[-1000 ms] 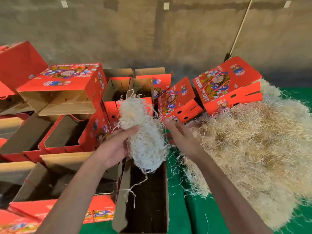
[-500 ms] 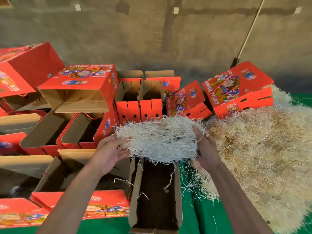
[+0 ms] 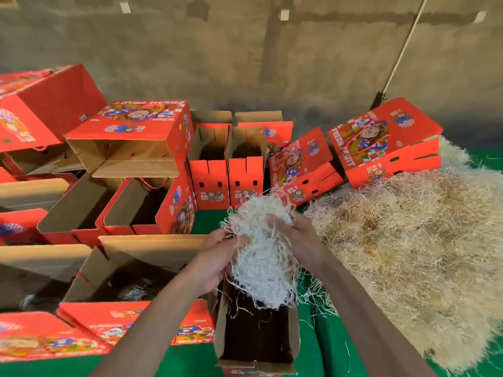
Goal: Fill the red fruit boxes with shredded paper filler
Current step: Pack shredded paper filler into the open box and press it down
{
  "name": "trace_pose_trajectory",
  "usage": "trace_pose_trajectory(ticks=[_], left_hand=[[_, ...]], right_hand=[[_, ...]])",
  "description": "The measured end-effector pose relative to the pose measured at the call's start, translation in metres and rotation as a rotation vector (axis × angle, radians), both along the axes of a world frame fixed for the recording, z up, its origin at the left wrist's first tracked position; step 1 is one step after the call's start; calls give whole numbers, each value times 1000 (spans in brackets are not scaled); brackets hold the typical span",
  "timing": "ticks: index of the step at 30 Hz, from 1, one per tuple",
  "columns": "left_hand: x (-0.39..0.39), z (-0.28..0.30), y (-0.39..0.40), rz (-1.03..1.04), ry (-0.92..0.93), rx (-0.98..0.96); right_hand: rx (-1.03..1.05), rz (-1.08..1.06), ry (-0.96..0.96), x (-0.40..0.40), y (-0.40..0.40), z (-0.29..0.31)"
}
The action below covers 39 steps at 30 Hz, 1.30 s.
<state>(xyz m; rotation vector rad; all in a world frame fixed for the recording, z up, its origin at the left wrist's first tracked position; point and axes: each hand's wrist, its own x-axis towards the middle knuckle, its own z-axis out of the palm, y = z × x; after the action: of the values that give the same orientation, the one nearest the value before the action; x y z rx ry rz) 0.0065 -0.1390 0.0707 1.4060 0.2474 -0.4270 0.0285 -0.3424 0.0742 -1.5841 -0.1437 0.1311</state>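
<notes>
- Two hands grip one wad of shredded paper (image 3: 261, 251) at frame centre: left hand (image 3: 217, 257) and right hand (image 3: 296, 238), fingers partly buried in strands.
- Wad hangs over the open box (image 3: 223, 336), hiding its far end.
- Lower-left boxes (image 3: 40, 336) blurred, cut off.

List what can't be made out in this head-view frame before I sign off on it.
- Fingers of both hands, left hand and right hand: buried in the shredded paper wad.
- Far end of the open box below: covered by that wad.
- Print on the red boxes at bottom left: motion-blurred.
- Big filler pile: cut off by the right edge.
</notes>
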Motion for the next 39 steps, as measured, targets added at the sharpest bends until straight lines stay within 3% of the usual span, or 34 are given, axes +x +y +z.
trace_pose_trajectory(ticks=[2,7,11,13,16,19,22,24,27,32,39], left_hand=[[-11,-8,4,-99,-45,76],[-23,-16,14,-207,-106,190],[-31,-16,9,-340,-112,412],[-35,-12,9,-441,-164,550],[-39,3,19,-574,-147,600],[-35,31,32,-476,-168,728],[-22,49,30,-279,-360,961],[-11,47,22,-149,-414,737],[-2,37,12,-23,-263,235],[-2,10,20,34,-266,288],[-11,1,33,164,-182,274]], right_hand=[[106,-89,15,10,-11,4],[110,-327,13,47,-33,16],[143,-445,57,61,-38,25],[110,-378,151,59,-32,25],[54,-139,318,47,-24,34],[22,52,315,34,-22,36],[-119,138,267,24,-23,37],[-181,208,235,21,-19,36],[-183,228,179,18,-4,36],[-331,72,7,25,-1,28],[-229,36,-28,33,-6,10]])
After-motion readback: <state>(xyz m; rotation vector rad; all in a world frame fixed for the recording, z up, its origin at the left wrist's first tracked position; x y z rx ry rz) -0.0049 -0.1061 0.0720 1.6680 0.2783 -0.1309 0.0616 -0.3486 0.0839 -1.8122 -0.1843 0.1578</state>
